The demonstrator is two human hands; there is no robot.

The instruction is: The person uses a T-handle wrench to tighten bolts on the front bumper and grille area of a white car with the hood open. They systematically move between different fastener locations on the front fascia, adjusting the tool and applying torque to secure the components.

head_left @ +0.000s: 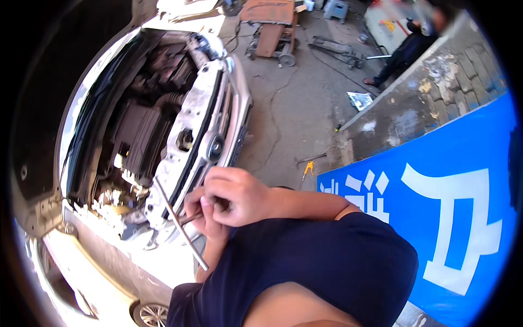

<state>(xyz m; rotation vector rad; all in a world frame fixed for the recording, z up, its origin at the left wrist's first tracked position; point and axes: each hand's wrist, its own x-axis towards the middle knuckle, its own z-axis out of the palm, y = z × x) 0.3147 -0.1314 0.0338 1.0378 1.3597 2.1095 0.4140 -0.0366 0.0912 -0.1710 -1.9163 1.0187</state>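
Observation:
In front of my chest, my left hand [211, 220] is closed on the short shaft of a T-handle wrench [190, 244]. Its long silver crossbar slants across, to the left of my fingers. My right hand [235, 195] is curled up against the left one, fingers bent toward the thumb. A dark spot shows inside that curl, and what it grips there is hidden. Close by on the left stands a light-coloured car [218, 103] with its hood [38, 109] raised. Its engine bay [136, 128] is exposed, apart from my hands.
A blue sign [354, 169] with white characters lies at right. A yellow-handled tool [309, 167] is on the ground ahead. Farther off are a floor jack [338, 50], a brown wheeled cart [269, 35] and a person [406, 52]. Another car [81, 261] stands at lower left.

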